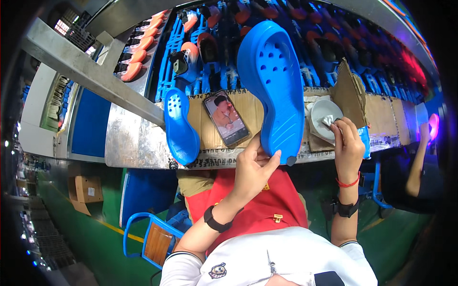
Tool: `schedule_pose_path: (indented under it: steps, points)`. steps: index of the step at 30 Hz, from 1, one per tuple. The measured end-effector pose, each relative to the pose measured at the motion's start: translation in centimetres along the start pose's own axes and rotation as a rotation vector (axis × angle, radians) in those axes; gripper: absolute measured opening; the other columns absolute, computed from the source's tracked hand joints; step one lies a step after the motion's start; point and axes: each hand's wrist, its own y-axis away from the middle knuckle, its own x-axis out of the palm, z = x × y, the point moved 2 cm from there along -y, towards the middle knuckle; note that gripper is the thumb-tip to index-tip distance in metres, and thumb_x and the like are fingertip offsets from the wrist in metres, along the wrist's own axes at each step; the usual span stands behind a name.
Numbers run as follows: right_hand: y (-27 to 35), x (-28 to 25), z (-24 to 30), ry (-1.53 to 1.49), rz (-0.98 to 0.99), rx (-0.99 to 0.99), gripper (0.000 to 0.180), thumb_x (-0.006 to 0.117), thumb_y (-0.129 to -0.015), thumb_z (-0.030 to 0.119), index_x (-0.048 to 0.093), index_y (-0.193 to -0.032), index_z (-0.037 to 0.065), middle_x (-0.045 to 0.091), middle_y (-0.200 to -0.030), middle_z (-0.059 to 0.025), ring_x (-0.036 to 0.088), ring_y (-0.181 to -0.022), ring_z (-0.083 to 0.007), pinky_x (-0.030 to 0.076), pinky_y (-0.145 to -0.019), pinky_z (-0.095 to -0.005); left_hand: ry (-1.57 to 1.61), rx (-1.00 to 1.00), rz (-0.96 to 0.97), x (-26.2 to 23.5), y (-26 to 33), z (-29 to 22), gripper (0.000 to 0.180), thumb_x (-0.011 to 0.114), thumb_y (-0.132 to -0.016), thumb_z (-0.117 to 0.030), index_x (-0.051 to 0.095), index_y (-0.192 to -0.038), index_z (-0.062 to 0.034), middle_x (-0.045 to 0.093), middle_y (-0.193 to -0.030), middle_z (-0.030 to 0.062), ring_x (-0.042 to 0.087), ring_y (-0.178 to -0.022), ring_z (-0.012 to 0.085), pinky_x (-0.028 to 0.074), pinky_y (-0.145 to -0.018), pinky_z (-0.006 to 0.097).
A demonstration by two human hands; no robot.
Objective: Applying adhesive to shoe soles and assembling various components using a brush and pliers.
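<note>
My left hand [254, 174] grips the heel end of a large blue shoe sole [281, 102], held up over the bench edge with its holed toe part pointing away. A small dark patch sits at the sole's near tip. My right hand [349, 145] is closed in a pinch on a small white wad [327, 120], perhaps cloth or paper, at the inside of a white bowl [320, 108]. To the left, a second blue sole [180, 131] rests on the bench's front edge. Between the two soles lies a phone [227, 118] with its screen lit.
Cardboard [200, 136] covers part of the bench, and an upright cardboard flap [350, 90] stands behind the bowl. Blue racks with orange-and-black shoes [208, 47] run along the back. A metal beam [90, 69] crosses at left. At far right is another person's arm [419, 159].
</note>
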Motion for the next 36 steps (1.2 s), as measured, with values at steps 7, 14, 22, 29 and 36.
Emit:
schedule_pose_path:
  steps: [7,14,22,29,36]
  points:
    - [0.1,0.5,-0.3,0.011,0.03,0.0,0.011,0.071,-0.084,0.005,0.065,-0.093,0.002,0.068,-0.099,-0.0133,0.067,-0.075,-0.0319,0.052,-0.063,-0.0363,0.043,0.013,-0.007,0.1,0.1,0.0,0.04,0.065,-0.089,0.001,0.049,-0.125,0.003,0.065,-0.112,0.0127,0.065,-0.099,0.0155,0.055,-0.086,0.029]
    - [0.3,1.1,-0.9,0.057,0.103,0.0,0.011,0.071,-0.084,0.006,0.065,-0.093,0.002,0.068,-0.099,-0.0136,0.067,-0.075,-0.032,0.052,-0.063,-0.0359,0.057,0.016,-0.002,0.0,0.1,0.1,0.041,0.064,-0.089,0.001,0.048,-0.127,0.0032,0.065,-0.111,0.0126,0.065,-0.099,0.0155,0.055,-0.086,0.029]
    - [0.0,-1.1,1.3,-0.134,0.027,0.072,0.011,0.07,-0.085,0.001,0.064,-0.093,-0.003,0.067,-0.098,-0.0154,0.067,-0.077,-0.0291,0.053,-0.066,-0.0338,0.053,0.029,-0.036,-0.2,0.1,-0.2,0.043,0.064,-0.089,0.002,0.047,-0.129,0.0039,0.065,-0.113,0.013,0.065,-0.101,0.0163,0.055,-0.088,0.03]
    - [0.3,-1.3,1.4,-0.146,0.01,0.071,0.011,0.07,-0.084,0.001,0.064,-0.093,-0.003,0.067,-0.097,-0.0163,0.067,-0.077,-0.0294,0.053,-0.066,-0.0335,0.045,0.091,-0.043,-0.2,0.3,0.3,0.051,0.062,-0.091,-0.001,0.041,-0.137,0.0061,0.067,-0.106,0.0163,0.067,-0.096,0.0181,0.056,-0.084,0.03]
    - [0.2,-1.5,1.8,-0.145,0.018,0.085,0.012,0.071,-0.083,0.001,0.065,-0.093,-0.003,0.067,-0.098,-0.0167,0.067,-0.077,-0.0298,0.052,-0.064,-0.0339,0.053,0.105,-0.048,-0.2,0.2,0.1,0.049,0.062,-0.091,0.0,0.042,-0.136,0.0061,0.067,-0.107,0.0158,0.067,-0.096,0.0183,0.056,-0.084,0.03]
